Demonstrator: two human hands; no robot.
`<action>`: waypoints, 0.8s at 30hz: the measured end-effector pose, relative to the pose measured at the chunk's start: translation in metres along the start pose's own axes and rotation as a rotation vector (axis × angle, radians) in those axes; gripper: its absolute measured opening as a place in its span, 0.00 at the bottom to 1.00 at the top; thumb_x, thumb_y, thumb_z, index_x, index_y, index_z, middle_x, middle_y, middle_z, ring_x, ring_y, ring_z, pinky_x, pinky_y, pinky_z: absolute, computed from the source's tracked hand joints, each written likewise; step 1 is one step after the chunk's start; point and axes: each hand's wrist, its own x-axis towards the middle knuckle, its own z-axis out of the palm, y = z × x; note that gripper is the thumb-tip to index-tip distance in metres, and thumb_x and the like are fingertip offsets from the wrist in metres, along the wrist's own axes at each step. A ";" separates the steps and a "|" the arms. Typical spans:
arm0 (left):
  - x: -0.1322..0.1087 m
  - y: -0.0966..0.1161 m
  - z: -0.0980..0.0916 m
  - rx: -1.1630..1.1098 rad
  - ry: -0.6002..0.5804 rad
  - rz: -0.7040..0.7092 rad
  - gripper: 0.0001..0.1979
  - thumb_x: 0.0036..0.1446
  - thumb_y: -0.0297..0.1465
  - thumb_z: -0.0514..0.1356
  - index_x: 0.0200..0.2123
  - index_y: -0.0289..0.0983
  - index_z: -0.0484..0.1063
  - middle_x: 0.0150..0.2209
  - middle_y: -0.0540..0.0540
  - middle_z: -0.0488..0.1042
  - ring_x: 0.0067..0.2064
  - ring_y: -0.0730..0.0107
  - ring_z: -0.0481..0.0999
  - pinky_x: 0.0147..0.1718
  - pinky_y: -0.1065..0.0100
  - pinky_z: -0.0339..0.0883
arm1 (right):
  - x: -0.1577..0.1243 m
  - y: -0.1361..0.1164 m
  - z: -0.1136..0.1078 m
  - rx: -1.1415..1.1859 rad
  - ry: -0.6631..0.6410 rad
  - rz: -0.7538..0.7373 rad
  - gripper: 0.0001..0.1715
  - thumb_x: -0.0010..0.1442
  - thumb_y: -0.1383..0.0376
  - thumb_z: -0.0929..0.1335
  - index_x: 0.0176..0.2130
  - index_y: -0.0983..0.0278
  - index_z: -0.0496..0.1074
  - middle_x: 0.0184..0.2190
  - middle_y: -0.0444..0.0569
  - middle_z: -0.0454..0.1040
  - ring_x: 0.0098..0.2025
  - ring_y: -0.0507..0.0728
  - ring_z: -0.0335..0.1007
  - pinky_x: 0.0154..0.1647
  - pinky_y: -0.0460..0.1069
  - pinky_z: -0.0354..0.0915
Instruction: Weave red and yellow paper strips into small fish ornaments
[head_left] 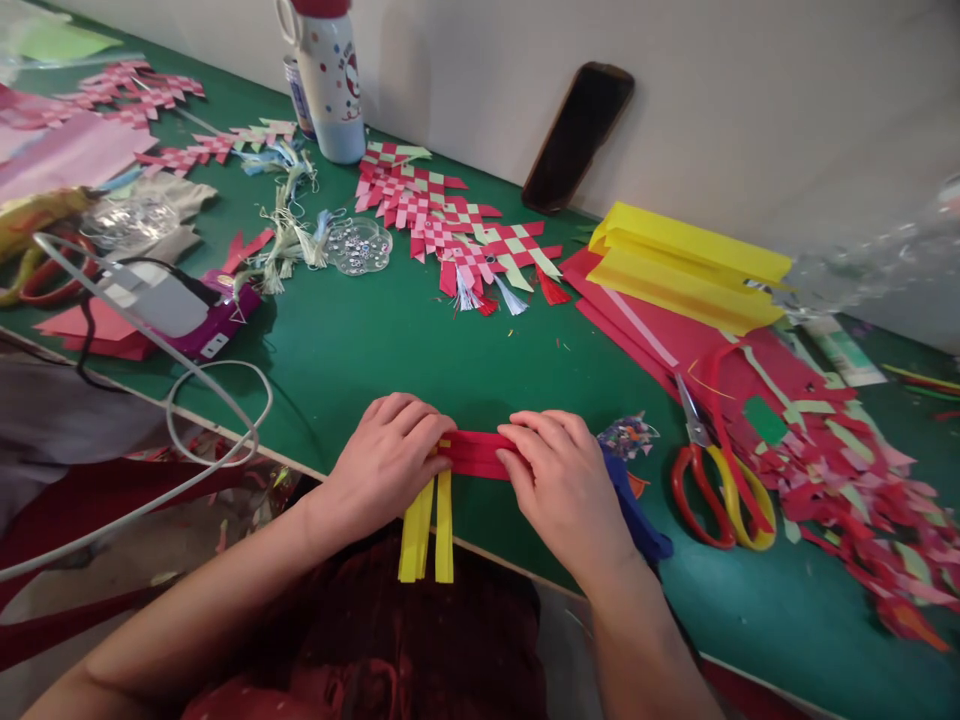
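Observation:
Red paper strips [478, 455] stretch between my two hands near the table's front edge. My left hand [394, 455] pinches their left end, where they meet yellow paper strips [426, 530] that hang down past the edge. The crossing of red and yellow is mostly hidden under the left fingers. My right hand [559, 480] is closed on the right end of the red strips, thumb below and fingers on top. To the right of that hand lie a blue object [637, 510], partly covered, and scissors [720, 490] with red and yellow handles.
Woven paper fish [450, 215] with tassels lie at the back, beside a bottle [334, 90]. A phone [577, 137] leans on the wall. Folded yellow paper [682, 265] and paper scraps [862, 510] cover the right. A white cable [259, 425] loops over the left edge near a purple box [225, 315].

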 end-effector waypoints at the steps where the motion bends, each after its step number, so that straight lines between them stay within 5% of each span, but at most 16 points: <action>1: -0.001 -0.001 0.000 -0.008 0.003 -0.009 0.08 0.63 0.30 0.58 0.45 0.36 0.69 0.43 0.43 0.76 0.46 0.58 0.69 0.47 0.55 0.64 | 0.000 0.000 0.000 0.017 -0.001 -0.001 0.10 0.64 0.69 0.66 0.44 0.65 0.76 0.45 0.55 0.76 0.50 0.63 0.65 0.48 0.59 0.65; 13: -0.001 -0.004 0.003 -0.024 0.002 -0.018 0.13 0.63 0.31 0.59 0.51 0.38 0.70 0.45 0.44 0.75 0.47 0.58 0.67 0.46 0.56 0.61 | -0.001 -0.011 -0.016 0.169 0.042 -0.023 0.06 0.65 0.67 0.66 0.36 0.62 0.72 0.31 0.45 0.78 0.34 0.55 0.72 0.40 0.53 0.61; 19: -0.002 -0.006 0.004 -0.037 0.022 0.026 0.10 0.64 0.30 0.57 0.48 0.42 0.73 0.43 0.45 0.74 0.47 0.59 0.67 0.46 0.56 0.61 | -0.013 -0.015 -0.028 0.265 0.135 -0.052 0.05 0.64 0.66 0.68 0.42 0.61 0.72 0.35 0.45 0.78 0.38 0.55 0.73 0.45 0.53 0.65; 24: -0.003 -0.007 0.005 -0.036 0.025 0.023 0.09 0.65 0.31 0.56 0.46 0.40 0.73 0.43 0.44 0.74 0.46 0.59 0.67 0.45 0.56 0.61 | -0.047 0.018 -0.036 0.065 0.324 0.237 0.10 0.65 0.63 0.66 0.46 0.61 0.72 0.42 0.51 0.77 0.44 0.59 0.73 0.48 0.55 0.67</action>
